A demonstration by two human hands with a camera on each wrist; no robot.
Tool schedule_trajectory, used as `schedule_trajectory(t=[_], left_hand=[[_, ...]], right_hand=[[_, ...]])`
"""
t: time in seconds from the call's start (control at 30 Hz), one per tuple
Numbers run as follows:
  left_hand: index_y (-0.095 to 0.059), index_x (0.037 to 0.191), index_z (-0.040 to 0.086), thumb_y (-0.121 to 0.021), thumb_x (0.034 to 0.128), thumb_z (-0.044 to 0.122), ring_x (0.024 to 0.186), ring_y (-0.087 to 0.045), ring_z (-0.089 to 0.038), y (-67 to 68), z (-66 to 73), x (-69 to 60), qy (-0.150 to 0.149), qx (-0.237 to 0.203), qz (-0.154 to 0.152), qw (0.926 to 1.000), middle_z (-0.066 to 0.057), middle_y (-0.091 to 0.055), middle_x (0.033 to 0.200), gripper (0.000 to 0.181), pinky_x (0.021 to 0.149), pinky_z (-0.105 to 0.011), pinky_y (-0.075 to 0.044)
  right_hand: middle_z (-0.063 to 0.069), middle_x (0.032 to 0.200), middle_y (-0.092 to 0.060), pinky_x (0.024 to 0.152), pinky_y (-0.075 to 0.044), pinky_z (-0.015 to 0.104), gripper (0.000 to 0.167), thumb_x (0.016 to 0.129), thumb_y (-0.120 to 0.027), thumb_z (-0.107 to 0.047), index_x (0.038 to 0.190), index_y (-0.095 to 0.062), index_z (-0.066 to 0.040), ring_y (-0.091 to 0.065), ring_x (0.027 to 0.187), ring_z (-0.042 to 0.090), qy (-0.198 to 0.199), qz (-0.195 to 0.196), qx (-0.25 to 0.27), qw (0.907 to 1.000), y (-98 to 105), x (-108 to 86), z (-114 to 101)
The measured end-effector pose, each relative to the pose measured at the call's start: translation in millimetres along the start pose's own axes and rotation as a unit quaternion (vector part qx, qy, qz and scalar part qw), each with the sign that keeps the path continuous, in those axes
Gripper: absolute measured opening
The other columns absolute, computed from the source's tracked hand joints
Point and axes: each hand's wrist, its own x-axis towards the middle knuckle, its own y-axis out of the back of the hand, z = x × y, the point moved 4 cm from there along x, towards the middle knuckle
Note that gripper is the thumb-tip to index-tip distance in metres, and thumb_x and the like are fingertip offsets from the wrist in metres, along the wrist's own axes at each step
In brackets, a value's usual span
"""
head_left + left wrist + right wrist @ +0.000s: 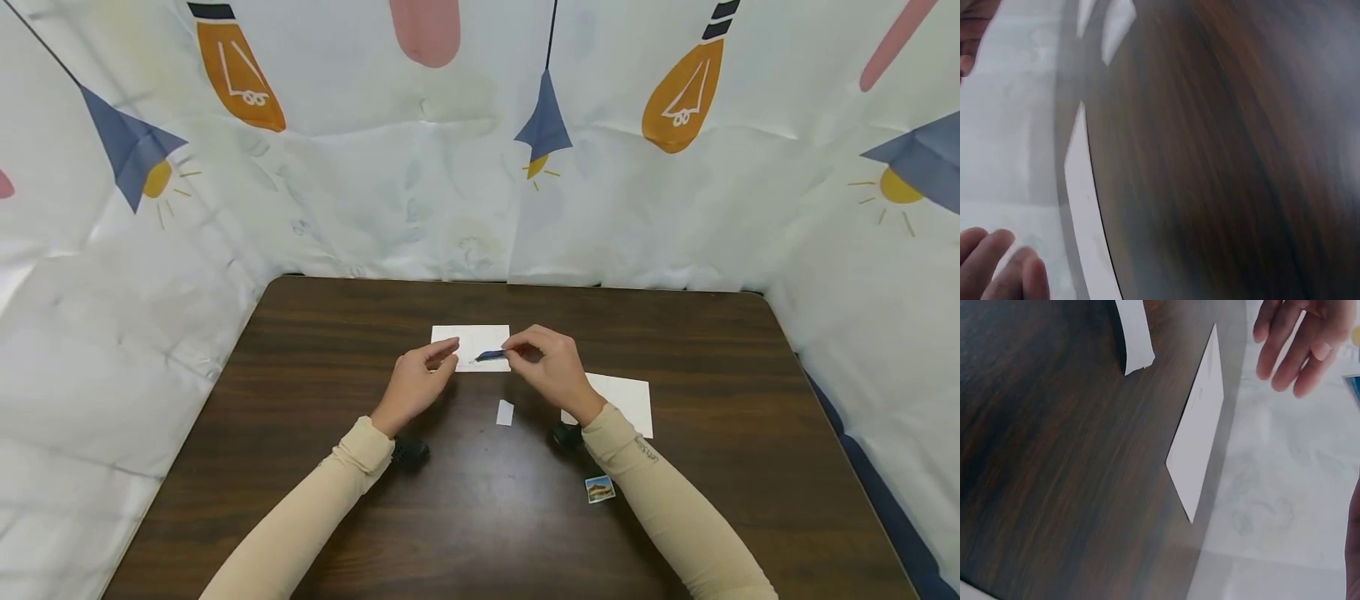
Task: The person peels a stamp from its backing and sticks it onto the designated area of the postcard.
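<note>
My right hand (pixel 553 367) pinches a small blue stamp (pixel 491 355) between thumb and fingertips, above a white envelope (pixel 483 335). The stamp shows nearly edge-on, so its picture is hidden. To the envelope's left is my left hand (pixel 416 385), fingers loosely bent, thumb apart from them and nothing held. Both wrist views show the envelope (pixel 1200 425) lying flat on the table; the left hand (pixel 1310 344) appears beyond it in the right wrist view. A small white paper piece (pixel 505 412) lies nearer me, between the forearms.
Partly behind the right wrist lies a second white envelope (pixel 626 400). A picture stamp (pixel 600 489) sits beside the right forearm. The dark wooden table (pixel 337 333) meets a white printed curtain (pixel 450 208) at its back edge.
</note>
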Motion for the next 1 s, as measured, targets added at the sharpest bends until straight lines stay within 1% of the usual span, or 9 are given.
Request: schedule_trajectory(t=[0.1, 0.17, 0.2, 0.27, 0.3, 0.4, 0.5, 0.57, 1.0], left_hand=[[-0.064, 0.143, 0.014, -0.058, 0.102, 0.028, 0.082, -0.075, -0.028, 4.7, -0.9, 1.7, -0.01, 0.057, -0.003, 0.9983, -0.012, -0.074, 0.075, 0.044, 0.056, -0.028, -0.049], [-0.063, 0.144, 0.015, -0.058, 0.1009, 0.028, 0.053, -0.056, -0.019, 7.4, -2.1, 3.1, -0.01, 0.082, -0.009, 0.9966, -0.008, -0.053, 0.051, 0.046, 0.046, -0.025, -0.035], [-0.062, 0.145, 0.014, -0.057, 0.1007, 0.028, 0.045, -0.043, -0.015, 8.6, -2.6, 3.6, -0.008, 0.091, -0.013, 0.9957, -0.008, -0.045, 0.047, 0.046, 0.044, -0.023, -0.031], [-0.061, 0.146, 0.012, -0.056, 0.1004, 0.026, 0.041, -0.023, -0.013, 10.8, -3.9, 4.8, -0.013, 0.107, -0.018, 0.994, -0.015, -0.065, 0.063, 0.048, 0.042, -0.023, -0.025], [-0.059, 0.147, 0.01, -0.057, 0.1005, 0.025, 0.041, -0.037, -0.015, 11.8, -4.7, 5.7, -0.017, 0.118, -0.019, 0.9927, -0.02, -0.075, 0.082, 0.049, 0.043, -0.024, -0.026], [-0.054, 0.151, 0.006, -0.057, 0.1011, 0.024, 0.091, -0.076, -0.031, 14.5, -8.0, 8.5, -0.028, 0.149, -0.023, 0.9881, -0.024, -0.061, 0.146, 0.053, 0.056, -0.035, -0.05], [-0.047, 0.155, 0.003, -0.059, 0.1018, 0.026, 0.153, -0.04, -0.038, 16.4, -12.4, 11.7, -0.039, 0.18, -0.03, 0.9824, -0.02, -0.044, 0.162, 0.059, 0.102, -0.054, -0.055], [-0.043, 0.156, 0.001, -0.059, 0.1024, 0.027, 0.155, -0.035, -0.04, 17.4, -15.4, 13.0, -0.045, 0.195, -0.038, 0.9789, -0.021, -0.041, 0.164, 0.062, 0.119, -0.062, -0.041], [-0.024, 0.16, -0.009, -0.056, 0.1057, 0.04, 0.159, -0.02, -0.046, 14.8, -27.7, 20.9, -0.05, 0.285, -0.101, 0.9519, -0.029, -0.024, 0.169, 0.08, 0.127, -0.063, -0.027]], right_hand=[[0.002, 0.091, -0.076, 0.076, -0.063, 0.023, 0.011, 0.09, -0.076, -0.004, 0.094, -0.08, -0.014, -0.07, 0.08, 0.01, -0.025, -0.006, 0.018, 0.9995, -1.6, 2.4, 3.1], [0.002, 0.091, -0.076, 0.075, -0.063, 0.024, 0.01, 0.09, -0.076, -0.005, 0.094, -0.08, -0.014, -0.07, 0.079, 0.011, -0.034, -0.012, 0.028, 0.9989, -3.4, 4.0, 4.8], [0.002, 0.091, -0.077, 0.075, -0.063, 0.025, 0.01, 0.09, -0.076, -0.005, 0.094, -0.08, -0.014, -0.07, 0.079, 0.011, -0.038, -0.015, 0.032, 0.9987, -4.1, 4.8, 5.5], [0.003, 0.091, -0.078, 0.074, -0.063, 0.025, 0.009, 0.09, -0.076, -0.006, 0.094, -0.08, -0.013, -0.07, 0.078, 0.011, -0.05, -0.019, 0.037, 0.9979, -5.9, 6.4, 7.4], [0.004, 0.091, -0.078, 0.073, -0.063, 0.024, 0.008, 0.09, -0.076, -0.007, 0.093, -0.08, -0.012, -0.071, 0.077, 0.011, -0.058, -0.019, 0.039, 0.9973, -6.5, 7.6, 8.5], [0.005, 0.09, -0.079, 0.072, -0.061, 0.022, 0.005, 0.091, -0.077, -0.009, 0.093, -0.079, -0.011, -0.071, 0.075, 0.011, -0.087, -0.02, 0.038, 0.9953, -8.8, 11.7, 13.3], [0.006, 0.089, -0.08, 0.069, -0.059, 0.02, 0.003, 0.091, -0.077, -0.011, 0.093, -0.079, -0.011, -0.07, 0.073, 0.011, -0.114, -0.018, 0.035, 0.9927, -10.4, 16.8, 19.8], [0.007, 0.087, -0.08, 0.067, -0.057, 0.02, 0.005, 0.092, -0.077, -0.014, 0.094, -0.08, -0.011, -0.069, 0.072, 0.01, -0.132, -0.02, 0.037, 0.9904, -11.1, 19.8, 24.8], [0.012, 0.086, -0.079, 0.069, -0.061, 0.031, 0.012, 0.095, -0.074, -0.022, 0.098, -0.081, -0.012, -0.075, 0.081, 0.042, -0.242, -0.045, 0.085, 0.9655, -15.2, 33.6, 49.0]])
